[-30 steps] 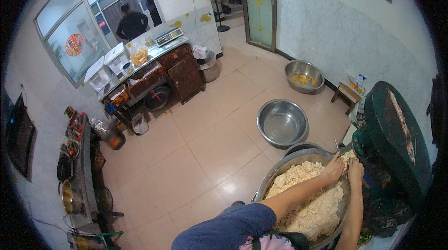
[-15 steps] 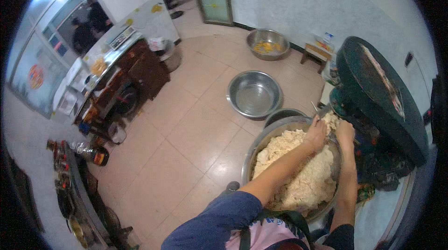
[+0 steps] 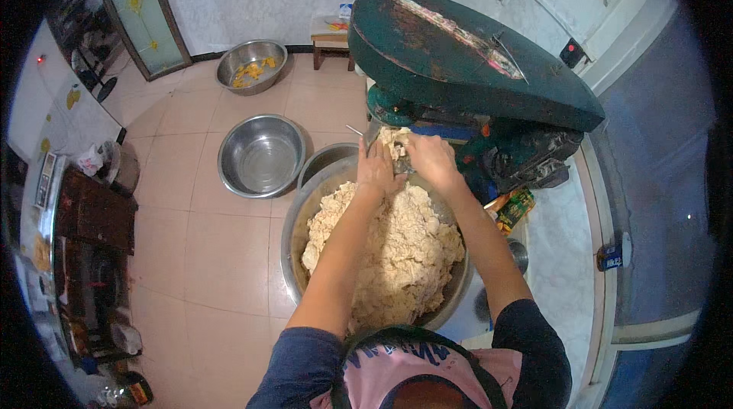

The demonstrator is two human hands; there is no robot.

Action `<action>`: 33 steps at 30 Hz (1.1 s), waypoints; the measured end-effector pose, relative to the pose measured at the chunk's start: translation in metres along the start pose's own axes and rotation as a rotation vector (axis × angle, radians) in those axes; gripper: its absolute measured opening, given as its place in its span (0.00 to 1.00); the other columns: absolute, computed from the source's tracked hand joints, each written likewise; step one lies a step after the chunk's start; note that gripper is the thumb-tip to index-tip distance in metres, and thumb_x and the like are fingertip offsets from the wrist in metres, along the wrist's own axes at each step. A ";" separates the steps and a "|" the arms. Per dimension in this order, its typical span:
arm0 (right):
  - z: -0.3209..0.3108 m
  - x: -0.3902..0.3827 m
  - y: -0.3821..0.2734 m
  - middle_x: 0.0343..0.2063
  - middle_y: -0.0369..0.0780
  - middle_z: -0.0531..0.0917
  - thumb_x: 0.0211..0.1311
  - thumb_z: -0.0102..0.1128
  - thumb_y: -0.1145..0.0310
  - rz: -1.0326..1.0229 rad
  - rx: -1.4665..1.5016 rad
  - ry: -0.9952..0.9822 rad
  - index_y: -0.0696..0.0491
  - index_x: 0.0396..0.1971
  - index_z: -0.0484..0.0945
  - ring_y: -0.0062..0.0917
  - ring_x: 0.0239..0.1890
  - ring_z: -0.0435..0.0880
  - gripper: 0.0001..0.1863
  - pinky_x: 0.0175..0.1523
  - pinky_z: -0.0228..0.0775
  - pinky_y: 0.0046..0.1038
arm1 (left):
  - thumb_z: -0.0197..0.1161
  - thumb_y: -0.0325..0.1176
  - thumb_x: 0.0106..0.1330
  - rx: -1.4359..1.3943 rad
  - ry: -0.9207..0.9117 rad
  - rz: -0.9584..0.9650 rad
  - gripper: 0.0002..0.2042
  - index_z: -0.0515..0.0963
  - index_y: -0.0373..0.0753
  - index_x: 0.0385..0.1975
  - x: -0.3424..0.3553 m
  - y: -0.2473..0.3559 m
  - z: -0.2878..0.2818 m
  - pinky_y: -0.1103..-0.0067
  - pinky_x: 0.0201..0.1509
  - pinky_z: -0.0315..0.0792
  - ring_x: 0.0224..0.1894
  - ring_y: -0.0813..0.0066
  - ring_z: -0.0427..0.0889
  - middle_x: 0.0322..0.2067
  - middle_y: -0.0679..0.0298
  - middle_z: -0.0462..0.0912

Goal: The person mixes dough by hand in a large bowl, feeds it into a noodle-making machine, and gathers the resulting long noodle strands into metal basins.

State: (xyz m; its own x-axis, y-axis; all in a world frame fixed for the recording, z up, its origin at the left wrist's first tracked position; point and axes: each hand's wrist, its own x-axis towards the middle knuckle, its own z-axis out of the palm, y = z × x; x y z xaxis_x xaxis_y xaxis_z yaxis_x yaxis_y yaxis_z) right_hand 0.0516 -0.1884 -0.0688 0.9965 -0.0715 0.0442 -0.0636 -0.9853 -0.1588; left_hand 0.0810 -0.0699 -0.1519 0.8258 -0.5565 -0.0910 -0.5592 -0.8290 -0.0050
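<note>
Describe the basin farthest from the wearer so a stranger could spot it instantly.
Find the big dark-green machine. Left of it stands a small wooden stool; left again, on the floor by the wall, sits a round metal basin. Unlike its neighbours, it holds scattered orange-yellow pieces.

dough [image 3: 416, 249] pt-hid; rear basin [image 3: 324, 159] pt-hid; L sleeve [image 3: 299, 367] cut btm edge

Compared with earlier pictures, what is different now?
The view turned right: in it, the green machine shifted left toward the middle, and the brown cabinet slid toward the left edge. No clear grasp or release shows. The left hand and right hand stay by the dough clump; the floor basins stayed put.
</note>
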 end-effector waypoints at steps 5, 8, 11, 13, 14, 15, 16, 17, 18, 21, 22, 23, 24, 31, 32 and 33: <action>0.075 0.019 0.018 0.28 0.51 0.82 0.58 0.51 0.65 0.011 0.047 0.057 0.54 0.32 0.80 0.48 0.33 0.81 0.11 0.40 0.73 0.45 | 0.52 0.63 0.55 0.015 0.088 0.047 0.46 0.53 0.30 0.64 -0.005 0.003 0.012 0.51 0.69 0.27 0.69 0.61 0.50 0.65 0.51 0.54; 0.099 0.041 0.030 0.26 0.52 0.81 0.54 0.54 0.68 0.017 -0.092 0.081 0.55 0.32 0.80 0.48 0.32 0.82 0.09 0.37 0.74 0.45 | 0.57 0.60 0.53 -0.063 0.224 0.089 0.44 0.58 0.29 0.61 -0.003 0.001 0.026 0.55 0.71 0.31 0.66 0.60 0.54 0.62 0.52 0.60; 0.103 0.035 0.026 0.24 0.51 0.81 0.49 0.57 0.70 -0.121 -0.139 0.145 0.55 0.36 0.77 0.45 0.29 0.82 0.12 0.33 0.75 0.41 | 0.62 0.54 0.50 -0.172 0.218 0.129 0.41 0.60 0.29 0.59 -0.022 -0.004 0.020 0.60 0.72 0.36 0.64 0.62 0.58 0.58 0.52 0.64; 0.063 0.010 0.014 0.23 0.51 0.81 0.49 0.57 0.71 -0.244 -0.213 0.025 0.55 0.39 0.76 0.44 0.28 0.83 0.15 0.33 0.75 0.41 | 0.61 0.54 0.51 -0.127 0.208 0.093 0.41 0.60 0.29 0.59 -0.024 -0.005 0.025 0.61 0.72 0.36 0.65 0.62 0.58 0.58 0.53 0.64; 0.040 0.008 0.010 0.23 0.51 0.81 0.48 0.58 0.71 -0.305 -0.262 -0.014 0.55 0.40 0.76 0.44 0.28 0.83 0.16 0.32 0.75 0.41 | 0.61 0.54 0.52 -0.100 0.227 0.078 0.41 0.60 0.29 0.59 -0.015 -0.006 0.022 0.61 0.72 0.36 0.65 0.62 0.57 0.58 0.54 0.64; 0.033 0.004 0.001 0.22 0.51 0.81 0.51 0.58 0.69 -0.230 -0.339 -0.064 0.52 0.42 0.77 0.44 0.27 0.82 0.16 0.32 0.74 0.41 | 0.59 0.55 0.54 -0.002 0.201 0.025 0.40 0.60 0.30 0.60 -0.009 -0.008 0.029 0.60 0.72 0.34 0.66 0.63 0.56 0.59 0.55 0.64; 0.026 -0.004 -0.004 0.22 0.51 0.81 0.53 0.58 0.67 -0.221 -0.222 -0.003 0.51 0.43 0.77 0.44 0.27 0.82 0.16 0.32 0.74 0.42 | 0.59 0.56 0.55 -0.027 0.188 0.045 0.41 0.59 0.30 0.60 -0.008 -0.006 0.032 0.61 0.72 0.33 0.66 0.62 0.56 0.59 0.54 0.63; 0.018 -0.009 -0.012 0.21 0.51 0.80 0.54 0.57 0.66 -0.219 -0.104 0.065 0.49 0.44 0.77 0.44 0.26 0.82 0.15 0.32 0.74 0.42 | 0.58 0.57 0.55 -0.048 0.180 0.057 0.41 0.59 0.30 0.61 -0.008 -0.009 0.032 0.62 0.72 0.32 0.66 0.62 0.55 0.60 0.53 0.63; 0.015 -0.010 -0.017 0.21 0.50 0.80 0.56 0.57 0.65 -0.218 0.016 0.131 0.47 0.45 0.78 0.45 0.26 0.81 0.15 0.32 0.74 0.43 | 0.58 0.58 0.55 -0.068 0.172 0.068 0.42 0.58 0.30 0.61 -0.008 -0.010 0.032 0.62 0.72 0.31 0.67 0.61 0.54 0.60 0.52 0.63; 0.057 0.007 0.003 0.21 0.50 0.80 0.59 0.55 0.63 -0.112 0.025 0.151 0.45 0.46 0.78 0.45 0.25 0.81 0.15 0.31 0.74 0.43 | 0.58 0.57 0.56 -0.037 0.186 0.104 0.40 0.59 0.32 0.62 -0.009 -0.003 0.024 0.62 0.72 0.31 0.64 0.62 0.58 0.56 0.55 0.66; 0.069 0.014 0.002 0.21 0.50 0.80 0.59 0.55 0.63 -0.079 0.028 0.143 0.44 0.46 0.78 0.45 0.25 0.81 0.15 0.31 0.74 0.43 | 0.58 0.56 0.56 -0.040 0.180 0.096 0.40 0.59 0.33 0.62 -0.011 -0.006 0.023 0.62 0.72 0.31 0.64 0.62 0.59 0.56 0.55 0.67; 0.083 0.019 0.008 0.21 0.49 0.80 0.59 0.55 0.63 -0.087 0.069 0.198 0.45 0.47 0.77 0.46 0.25 0.81 0.16 0.32 0.74 0.43 | 0.59 0.53 0.57 -0.107 0.218 0.106 0.35 0.63 0.33 0.59 -0.019 -0.005 0.018 0.62 0.72 0.35 0.61 0.62 0.61 0.52 0.57 0.69; 0.093 0.019 0.019 0.22 0.50 0.80 0.59 0.55 0.63 -0.069 0.071 0.201 0.45 0.48 0.77 0.46 0.27 0.81 0.16 0.33 0.74 0.43 | 0.59 0.52 0.57 -0.181 0.233 0.123 0.34 0.64 0.33 0.57 -0.024 -0.002 0.021 0.62 0.72 0.36 0.60 0.62 0.62 0.51 0.57 0.70; 0.093 0.054 0.031 0.37 0.49 0.81 0.57 0.55 0.53 0.273 0.428 0.110 0.45 0.39 0.83 0.46 0.42 0.79 0.16 0.48 0.71 0.36 | 0.63 0.33 0.50 -0.570 0.473 0.169 0.14 0.75 0.32 0.34 -0.071 -0.024 0.030 0.69 0.50 0.69 0.45 0.56 0.71 0.40 0.51 0.71; 0.086 0.052 0.025 0.38 0.48 0.81 0.59 0.53 0.54 0.266 0.377 0.030 0.45 0.43 0.81 0.45 0.43 0.79 0.17 0.48 0.71 0.37 | 0.63 0.32 0.50 -0.651 0.447 0.180 0.13 0.76 0.32 0.34 -0.083 -0.032 0.030 0.69 0.48 0.70 0.43 0.56 0.73 0.38 0.51 0.72; 0.088 0.050 0.019 0.38 0.48 0.81 0.60 0.53 0.56 0.238 0.360 0.083 0.46 0.44 0.81 0.45 0.41 0.80 0.16 0.46 0.72 0.38 | 0.63 0.31 0.50 -0.732 0.421 0.193 0.12 0.76 0.33 0.34 -0.099 -0.042 0.035 0.68 0.45 0.71 0.41 0.55 0.74 0.37 0.51 0.73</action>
State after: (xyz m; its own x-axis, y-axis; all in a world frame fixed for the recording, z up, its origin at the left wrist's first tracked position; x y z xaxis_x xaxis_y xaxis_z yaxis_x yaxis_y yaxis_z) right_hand 0.1053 -0.1972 -0.1569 0.9477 -0.3164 0.0420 -0.2527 -0.8240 -0.5072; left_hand 0.0204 0.0222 -0.1774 0.7607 -0.5452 0.3523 -0.6240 -0.4644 0.6284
